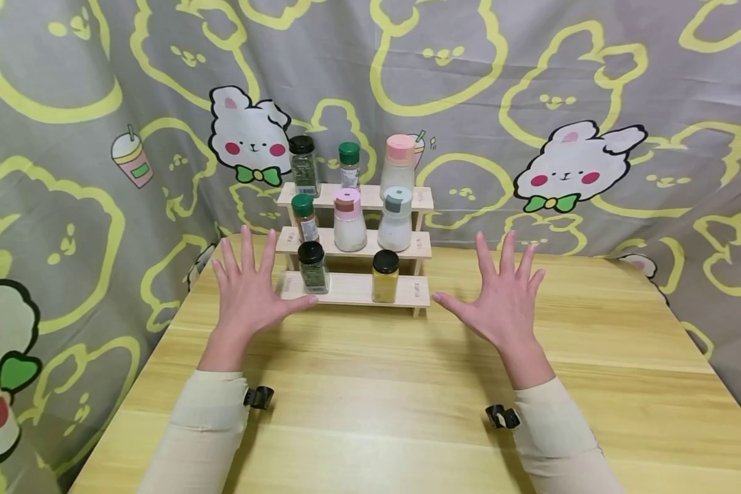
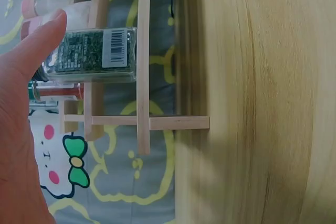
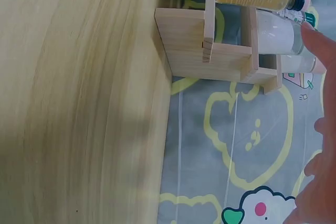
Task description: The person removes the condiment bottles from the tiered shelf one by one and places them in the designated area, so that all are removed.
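Head view: herb jar (image 1: 315, 276) and yellow jar (image 1: 385, 283) upright on the tiered rack (image 1: 350, 288)

Both jars stand on the lowest step. They look like glass: probably light, stiff, slippery and breakable, best held round the body below the black caps (image 1: 385, 261). Left hand (image 1: 247, 298) and right hand (image 1: 503, 305), one on each side, have fingers spread apart, gripping nothing; whether the left thumb (image 1: 298, 304) touches the rack is hard to tell. Beneath lies the bench (image 1: 370, 391); behind, patterned cloth (image 1: 469, 75).
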Motion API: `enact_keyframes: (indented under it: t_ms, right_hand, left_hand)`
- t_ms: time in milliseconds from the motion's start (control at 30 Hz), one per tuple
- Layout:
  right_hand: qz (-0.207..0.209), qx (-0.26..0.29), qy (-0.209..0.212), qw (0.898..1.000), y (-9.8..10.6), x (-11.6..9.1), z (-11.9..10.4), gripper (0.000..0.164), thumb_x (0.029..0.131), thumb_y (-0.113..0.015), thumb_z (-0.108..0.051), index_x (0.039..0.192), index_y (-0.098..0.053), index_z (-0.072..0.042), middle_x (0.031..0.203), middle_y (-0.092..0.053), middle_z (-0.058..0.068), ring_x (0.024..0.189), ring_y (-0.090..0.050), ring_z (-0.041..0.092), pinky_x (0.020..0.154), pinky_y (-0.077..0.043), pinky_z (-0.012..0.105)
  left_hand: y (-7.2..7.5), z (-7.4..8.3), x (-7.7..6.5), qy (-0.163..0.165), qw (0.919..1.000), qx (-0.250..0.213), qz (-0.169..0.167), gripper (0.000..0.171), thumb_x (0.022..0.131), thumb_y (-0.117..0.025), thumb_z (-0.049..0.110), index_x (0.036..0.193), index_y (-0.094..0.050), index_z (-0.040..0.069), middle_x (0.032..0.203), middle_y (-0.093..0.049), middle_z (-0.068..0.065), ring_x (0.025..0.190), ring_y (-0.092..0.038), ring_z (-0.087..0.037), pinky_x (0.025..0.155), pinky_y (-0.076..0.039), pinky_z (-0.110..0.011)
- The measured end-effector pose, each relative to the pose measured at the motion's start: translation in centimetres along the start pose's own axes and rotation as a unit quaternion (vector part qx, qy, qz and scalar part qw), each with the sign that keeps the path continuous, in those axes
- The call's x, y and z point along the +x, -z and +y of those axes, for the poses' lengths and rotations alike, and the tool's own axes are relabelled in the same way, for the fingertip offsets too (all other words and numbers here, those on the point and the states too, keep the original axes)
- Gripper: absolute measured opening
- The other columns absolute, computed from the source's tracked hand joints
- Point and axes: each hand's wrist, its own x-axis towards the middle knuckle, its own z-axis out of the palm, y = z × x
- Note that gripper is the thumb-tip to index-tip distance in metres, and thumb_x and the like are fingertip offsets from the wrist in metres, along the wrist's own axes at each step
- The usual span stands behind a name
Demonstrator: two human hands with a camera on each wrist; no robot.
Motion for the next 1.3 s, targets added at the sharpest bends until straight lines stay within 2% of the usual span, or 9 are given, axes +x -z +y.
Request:
enact_keyframes:
  t_ms: [200,333,467,567,667,800,1000,1167,1300]
  right_hand:
    - [0.0,0.017,-0.006,1.0,-0.3,-0.2,0.0,0.119,0.069,-0.064,-0.083,0.162,-0.017,-0.027,0.164,0.012,0.013,0.143,0.019,0.045,0.103,0.001,0.077]
    - [0.008,0.047,-0.006,0.999,-0.9,-0.4,-0.4,0.116,0.069,-0.067,-0.081,0.161,-0.023,-0.023,0.165,0.004,0.015,0.145,0.013,0.044,0.106,-0.002,0.074]
    - [0.024,0.08,0.01,0.996,-1.6,-0.5,-1.2,0.113,0.07,-0.07,-0.076,0.159,-0.028,-0.021,0.164,-0.007,0.019,0.147,0.003,0.043,0.111,-0.004,0.067]
    - [0.043,0.116,0.031,0.992,-2.1,-0.4,-2.0,0.11,0.069,-0.075,-0.071,0.157,-0.032,-0.02,0.162,-0.016,0.02,0.148,-0.007,0.042,0.113,-0.01,0.062]
    - [0.049,0.164,0.042,0.984,-2.8,-0.3,-2.8,0.106,0.07,-0.079,-0.063,0.155,-0.036,-0.018,0.161,-0.023,0.018,0.146,-0.018,0.041,0.11,-0.02,0.064]
    - [0.043,0.227,0.04,0.972,-3.6,-0.2,-4.0,0.102,0.071,-0.083,-0.056,0.154,-0.038,-0.016,0.159,-0.029,0.012,0.143,-0.026,0.037,0.107,-0.026,0.064]
    - [0.052,0.284,0.051,0.956,-4.8,0.6,-5.7,0.101,0.068,-0.087,-0.053,0.15,-0.044,-0.013,0.149,-0.045,0.008,0.135,-0.04,0.026,0.107,-0.033,0.053]
    - [0.058,0.322,0.047,0.944,-5.6,1.1,-6.8,0.099,0.065,-0.091,-0.048,0.146,-0.048,-0.009,0.138,-0.052,0.008,0.123,-0.049,0.028,0.1,-0.04,0.049]
    - [0.054,0.349,0.046,0.934,-6.2,1.4,-7.4,0.096,0.064,-0.094,-0.04,0.142,-0.051,-0.005,0.131,-0.055,0.014,0.114,-0.052,0.033,0.094,-0.044,0.051]
  left_hand:
    - [-0.2,-0.1,0.1,0.0,0.9999,-0.007,-0.01,0.135,0.061,-0.058,0.093,0.16,0.008,0.029,0.157,0.035,-0.005,0.137,0.036,-0.037,0.106,0.011,-0.069]
    - [-0.5,-0.5,0.2,0.001,0.9994,-0.023,-0.025,0.133,0.063,-0.061,0.09,0.16,0.009,0.031,0.158,0.034,-0.005,0.138,0.035,-0.037,0.106,0.007,-0.071]
    - [-0.5,-1.1,0.3,0.003,0.9971,-0.059,-0.048,0.132,0.065,-0.066,0.086,0.16,0.009,0.032,0.159,0.031,-0.005,0.139,0.033,-0.037,0.106,0.007,-0.071]
    - [-0.1,-1.9,0.3,0.006,0.9933,-0.095,-0.065,0.129,0.069,-0.068,0.081,0.16,0.009,0.03,0.161,0.027,-0.009,0.141,0.029,-0.041,0.105,0.001,-0.074]
    - [0.2,-2.7,0.5,0.014,0.9882,-0.132,-0.076,0.125,0.075,-0.069,0.075,0.16,0.01,0.029,0.162,0.02,-0.015,0.143,0.019,-0.048,0.102,-0.007,-0.077]
    - [0.1,-3.4,1.0,0.022,0.9808,-0.178,-0.077,0.117,0.081,-0.069,0.068,0.159,0.011,0.032,0.163,0.009,-0.022,0.143,0.0,-0.054,0.101,-0.015,-0.078]
    - [-0.7,-3.7,1.7,0.025,0.9695,-0.233,-0.072,0.106,0.087,-0.07,0.057,0.161,0.002,0.033,0.158,-0.011,-0.028,0.138,-0.024,-0.053,0.103,-0.024,-0.071]
    - [-1.3,-3.6,2.2,0.036,0.949,-0.305,-0.071,0.091,0.092,-0.071,0.039,0.161,-0.012,0.028,0.148,-0.025,-0.029,0.122,-0.044,-0.049,0.095,-0.038,-0.064]
    - [-2.1,-3.8,2.7,0.043,0.934,-0.346,-0.077,0.089,0.093,-0.072,0.03,0.16,-0.014,0.028,0.142,-0.032,-0.029,0.116,-0.049,-0.046,0.094,-0.04,-0.06]
